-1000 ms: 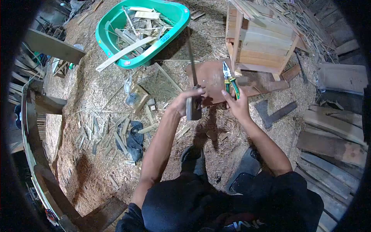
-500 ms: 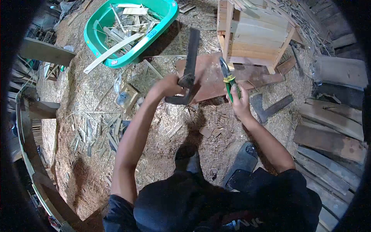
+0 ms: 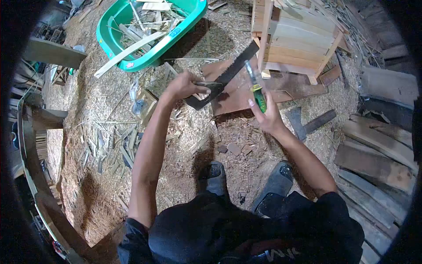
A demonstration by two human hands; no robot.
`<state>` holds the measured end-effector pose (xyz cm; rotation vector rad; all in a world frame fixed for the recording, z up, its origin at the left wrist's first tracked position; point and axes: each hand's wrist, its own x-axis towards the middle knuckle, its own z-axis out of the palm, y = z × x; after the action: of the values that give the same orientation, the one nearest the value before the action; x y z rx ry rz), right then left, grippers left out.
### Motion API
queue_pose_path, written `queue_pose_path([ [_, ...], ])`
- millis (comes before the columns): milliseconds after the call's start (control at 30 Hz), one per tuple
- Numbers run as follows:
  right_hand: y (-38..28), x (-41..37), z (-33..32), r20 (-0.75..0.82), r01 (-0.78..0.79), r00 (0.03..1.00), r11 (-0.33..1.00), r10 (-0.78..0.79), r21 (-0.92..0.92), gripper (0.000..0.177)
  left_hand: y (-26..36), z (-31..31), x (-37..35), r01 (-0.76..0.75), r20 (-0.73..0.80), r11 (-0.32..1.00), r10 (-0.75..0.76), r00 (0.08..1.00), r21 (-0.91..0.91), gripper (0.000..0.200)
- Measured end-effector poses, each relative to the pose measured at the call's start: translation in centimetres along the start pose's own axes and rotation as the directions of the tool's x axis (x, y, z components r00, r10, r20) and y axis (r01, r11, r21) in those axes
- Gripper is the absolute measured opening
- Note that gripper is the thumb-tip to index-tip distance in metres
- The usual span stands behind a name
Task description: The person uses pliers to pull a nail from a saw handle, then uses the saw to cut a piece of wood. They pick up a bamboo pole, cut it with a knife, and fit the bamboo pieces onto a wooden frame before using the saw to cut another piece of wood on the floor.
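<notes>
My left hand (image 3: 183,86) is closed around the handle of a handsaw (image 3: 237,66). Its dark toothed blade slants up and to the right over a reddish-brown board (image 3: 228,103) on the ground. In my right hand (image 3: 269,115) is a pair of pliers (image 3: 259,97) with green and yellow grips, the metal jaws pointing up and blurred by motion. The pliers are just right of the saw, also above the board. Part of the saw handle is hidden by my fingers.
A green plastic tub (image 3: 151,57) of wood scraps stands at upper left. A slatted wooden box (image 3: 299,44) stands on the board's far side. A dark axe-shaped piece (image 3: 299,122) lies at right, near stacked planks (image 3: 373,165). Wood shavings cover the floor.
The saw has tilted from near upright to slanting right, as my left hand shifted left and slightly up. My right hand has turned the pliers and moved slightly left and down.
</notes>
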<state>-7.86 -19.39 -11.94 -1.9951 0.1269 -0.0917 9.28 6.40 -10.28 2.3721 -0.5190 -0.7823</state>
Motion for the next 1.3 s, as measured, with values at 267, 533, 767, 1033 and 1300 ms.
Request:
queue_pose_path([
  [267,0.7,3.0,2.1,0.288,0.140,0.951,0.986,-0.110,-0.086,0.034,-1.4,0.1,-0.3,-0.075,0.009,0.994,0.076,0.997,-0.078,0.033],
  [533,0.8,3.9,4.1,0.323,0.167,0.943,0.956,-0.083,-0.242,0.036,-3.2,-1.0,0.7,-0.243,0.011,0.966,0.243,0.970,0.092,0.032],
  [767,-0.4,4.6,5.2,0.242,0.172,0.961,0.976,-0.135,-0.137,0.028,-3.7,-0.7,1.2,-0.166,0.026,0.981,0.164,0.986,0.102,0.036],
  [1033,-1.5,4.6,4.5,0.244,0.149,0.964,0.973,-0.104,-0.174,0.023,-4.0,-0.6,0.8,-0.269,-0.004,0.959,0.271,0.963,0.086,0.032],
  [1300,-0.2,5.6,4.2,0.266,0.217,0.954,0.934,-0.140,-0.283,0.020,-3.3,-1.3,0.5,-0.115,0.033,0.993,0.114,0.993,0.022,0.028],
])
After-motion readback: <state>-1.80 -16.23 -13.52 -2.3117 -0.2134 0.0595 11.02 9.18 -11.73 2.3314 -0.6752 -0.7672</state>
